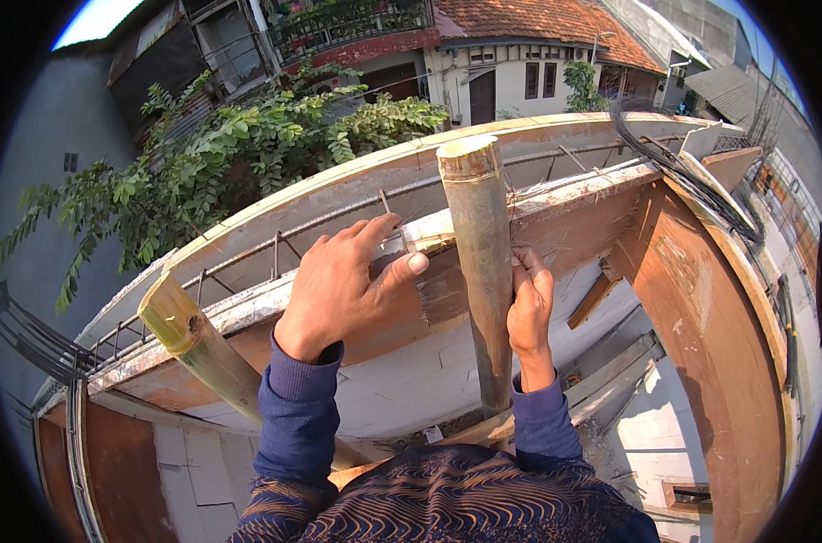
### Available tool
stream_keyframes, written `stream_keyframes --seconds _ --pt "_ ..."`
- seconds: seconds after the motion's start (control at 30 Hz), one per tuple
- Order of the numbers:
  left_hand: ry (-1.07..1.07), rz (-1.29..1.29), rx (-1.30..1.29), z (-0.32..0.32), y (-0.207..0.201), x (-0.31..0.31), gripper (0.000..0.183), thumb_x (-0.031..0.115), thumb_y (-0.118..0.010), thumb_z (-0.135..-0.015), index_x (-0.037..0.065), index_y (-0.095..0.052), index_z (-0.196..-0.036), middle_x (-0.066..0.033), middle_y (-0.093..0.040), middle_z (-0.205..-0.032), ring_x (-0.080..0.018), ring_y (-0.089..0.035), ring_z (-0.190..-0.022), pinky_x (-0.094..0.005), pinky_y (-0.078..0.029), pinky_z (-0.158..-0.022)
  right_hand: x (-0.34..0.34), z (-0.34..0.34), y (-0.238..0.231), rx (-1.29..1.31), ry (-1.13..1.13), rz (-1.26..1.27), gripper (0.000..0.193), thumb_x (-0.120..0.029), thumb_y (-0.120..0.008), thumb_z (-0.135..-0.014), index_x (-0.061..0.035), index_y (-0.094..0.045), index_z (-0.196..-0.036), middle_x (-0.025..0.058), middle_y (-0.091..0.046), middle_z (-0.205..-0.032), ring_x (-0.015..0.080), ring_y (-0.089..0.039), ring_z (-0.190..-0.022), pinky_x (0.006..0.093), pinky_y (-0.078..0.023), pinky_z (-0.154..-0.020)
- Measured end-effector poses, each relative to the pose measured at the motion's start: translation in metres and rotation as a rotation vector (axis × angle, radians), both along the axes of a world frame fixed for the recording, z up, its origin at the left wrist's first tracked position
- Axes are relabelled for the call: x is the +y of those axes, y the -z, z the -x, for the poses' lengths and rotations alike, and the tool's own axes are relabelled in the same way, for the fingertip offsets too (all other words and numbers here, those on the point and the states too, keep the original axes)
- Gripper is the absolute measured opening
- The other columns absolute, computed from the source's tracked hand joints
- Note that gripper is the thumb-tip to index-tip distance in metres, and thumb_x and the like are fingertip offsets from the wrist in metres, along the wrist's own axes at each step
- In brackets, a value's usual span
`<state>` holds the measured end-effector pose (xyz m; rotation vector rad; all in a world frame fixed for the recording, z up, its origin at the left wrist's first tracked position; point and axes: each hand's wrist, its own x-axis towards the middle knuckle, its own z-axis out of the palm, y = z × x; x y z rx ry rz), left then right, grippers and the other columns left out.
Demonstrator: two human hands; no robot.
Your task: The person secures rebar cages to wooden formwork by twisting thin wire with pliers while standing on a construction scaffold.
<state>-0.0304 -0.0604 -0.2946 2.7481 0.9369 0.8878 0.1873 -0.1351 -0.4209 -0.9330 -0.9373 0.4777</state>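
My left hand (343,281) lies over the top edge of a wooden formwork board (447,294), fingers stretched and thumb apart, with nothing seen in it. A thick upright bamboo pole (477,235) stands against the board, just right of that hand. Close along the pole's right side is my right hand (531,303). Its fingers are curled and pressed together, and whatever they may pinch is hidden. Thin wire (510,195) shows beside the pole above this hand. Behind the board's edge, steel reinforcing bars (278,253) run through the narrow trough of the form.
A second bamboo pole (194,330) leans at the left. Bundled black rods (700,185) lie across the form at the right, near a curved plywood panel (691,299). Below are a white block wall (402,380) and timber beams (610,385). A leafy tree (266,136) overhangs the far side.
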Motion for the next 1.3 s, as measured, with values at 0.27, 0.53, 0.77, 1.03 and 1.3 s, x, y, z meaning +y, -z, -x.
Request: stream_keyframes --seconds 0.27,0.53,0.77,1.03,1.3 --pt "-0.118 -0.137 0.084 -0.009 0.007 0.003 0.053 0.049 -0.070 -0.090 0.008 -0.069 -0.123 -0.0138 -0.071 -0.099 -0.0363 -0.069 -0.083 -0.0440 -0.055 -0.070 -0.003 0.008 -0.003 -0.147 0.099 0.000 0.022 -0.006 -0.042 -0.105 0.0062 -0.060 -0.107 0.0119 -0.058 -0.104 0.0203 -0.052 -0.094 0.0302 -0.043 -0.090" --pt "-0.144 -0.180 0.119 -0.014 0.004 -0.001 0.052 0.047 -0.071 -0.090 0.009 -0.067 -0.125 -0.0131 -0.070 -0.098 -0.0366 -0.067 -0.090 -0.0457 -0.054 -0.075 0.011 0.000 0.019 -0.699 0.560 -0.140 0.019 -0.002 -0.039 -0.104 0.0060 -0.055 -0.100 0.0139 -0.057 -0.099 0.0240 -0.050 -0.087 0.0313 -0.043 -0.083" --pt "-0.165 -0.118 0.140 -0.018 0.003 -0.004 0.050 0.043 -0.073 -0.089 0.007 -0.067 -0.123 -0.0138 -0.072 -0.103 -0.0371 -0.069 -0.090 -0.0440 -0.054 -0.076 -0.002 0.005 -0.002 -0.292 0.189 -0.007 0.015 -0.005 -0.041 -0.105 0.0011 -0.052 -0.097 0.0086 -0.051 -0.086 0.0171 -0.047 -0.082 0.0311 -0.042 -0.078" --pt "-0.122 -0.018 0.032 -0.031 0.000 -0.006 0.045 0.040 -0.072 -0.090 0.005 -0.069 -0.118 -0.0119 -0.066 -0.090 -0.0330 -0.067 -0.078 -0.0416 -0.052 -0.070 -0.012 0.013 0.000 0.060 0.225 -0.062 0.010 -0.007 -0.048 -0.106 -0.0012 -0.050 -0.098 0.0023 -0.050 -0.076 0.0092 -0.042 -0.068 0.0271 -0.038 -0.060" --pt "-0.095 0.101 -0.006 -0.023 0.004 -0.001 0.042 0.030 -0.077 -0.088 -0.001 -0.069 -0.117 -0.0198 -0.072 -0.106 -0.0375 -0.072 -0.093 -0.0386 -0.054 -0.082 -0.042 -0.012 -0.014 -0.159 0.491 -0.049 0.012 0.005 -0.066 -0.092 0.0113 -0.068 -0.103 0.0192 -0.072 -0.086 0.0210 -0.068 -0.063 0.0277 -0.051 -0.056"
